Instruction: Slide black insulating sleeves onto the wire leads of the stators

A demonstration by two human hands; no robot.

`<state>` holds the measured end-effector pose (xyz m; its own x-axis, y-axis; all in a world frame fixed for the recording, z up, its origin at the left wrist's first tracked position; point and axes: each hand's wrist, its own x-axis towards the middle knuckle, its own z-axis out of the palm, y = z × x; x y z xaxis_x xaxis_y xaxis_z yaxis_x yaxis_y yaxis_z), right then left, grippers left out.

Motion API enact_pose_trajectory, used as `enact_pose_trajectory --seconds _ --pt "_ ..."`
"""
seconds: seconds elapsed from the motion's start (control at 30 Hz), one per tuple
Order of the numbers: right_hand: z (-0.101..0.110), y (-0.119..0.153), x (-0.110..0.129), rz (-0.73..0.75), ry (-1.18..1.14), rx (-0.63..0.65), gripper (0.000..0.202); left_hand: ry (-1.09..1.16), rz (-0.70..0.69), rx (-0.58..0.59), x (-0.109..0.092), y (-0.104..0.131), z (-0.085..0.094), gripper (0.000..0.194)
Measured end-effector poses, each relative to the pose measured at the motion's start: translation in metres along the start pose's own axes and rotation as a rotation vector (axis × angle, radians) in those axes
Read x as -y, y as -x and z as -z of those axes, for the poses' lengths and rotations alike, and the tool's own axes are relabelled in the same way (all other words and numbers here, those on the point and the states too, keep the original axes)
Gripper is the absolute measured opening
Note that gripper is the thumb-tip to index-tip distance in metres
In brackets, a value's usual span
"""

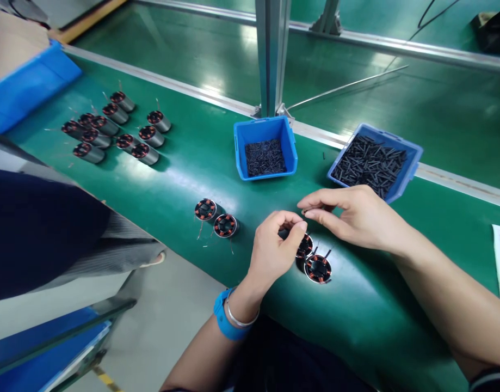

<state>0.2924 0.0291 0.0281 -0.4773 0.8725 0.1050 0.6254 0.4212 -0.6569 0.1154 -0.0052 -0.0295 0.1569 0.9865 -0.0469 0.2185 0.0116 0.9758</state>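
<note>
My left hand [276, 245] is closed in a pinch beside a motor stator [305, 247], covering part of it; what its fingertips hold is too small to make out. My right hand [351, 215] pinches a small dark sleeve piece [307, 211] between thumb and fingers, close to the left fingertips. Just in front of the hands, a second stator [318, 268] with copper windings stands on the green table, dark sleeves sticking out from it. Two more stators, one [205, 209] behind the other [226, 225], stand to the left with thin wire ends loose.
A blue bin [266, 126] holds thin black pieces; another blue bin [413, 158] at right holds longer black tubes. Several stators [106, 126] are grouped at far left, near a large blue crate [33, 81]. A metal post [270, 60] rises behind. A person [41, 234] stands at left.
</note>
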Motion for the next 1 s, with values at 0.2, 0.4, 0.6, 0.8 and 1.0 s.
enact_pose_trajectory --seconds 0.2,0.4,0.6,0.8,1.0 --pt "-0.003 -0.001 -0.001 0.051 0.016 0.049 0.021 -0.144 -0.084 0.019 -0.001 0.004 0.005 0.010" --pt "-0.001 0.002 0.009 -0.035 -0.053 0.065 0.016 -0.142 -0.075 0.015 0.000 0.014 0.008 0.008" --pt "-0.001 0.011 0.016 -0.086 -0.065 0.060 0.014 -0.072 0.111 0.032 -0.003 0.021 0.011 0.009" --pt "-0.011 0.006 0.008 -0.228 -0.251 0.235 0.015 -0.076 0.170 0.006 -0.004 0.038 0.011 0.013" --pt "-0.006 0.002 -0.005 -0.289 -0.234 0.240 0.020 -0.055 0.023 -0.010 0.005 0.047 -0.001 0.058"
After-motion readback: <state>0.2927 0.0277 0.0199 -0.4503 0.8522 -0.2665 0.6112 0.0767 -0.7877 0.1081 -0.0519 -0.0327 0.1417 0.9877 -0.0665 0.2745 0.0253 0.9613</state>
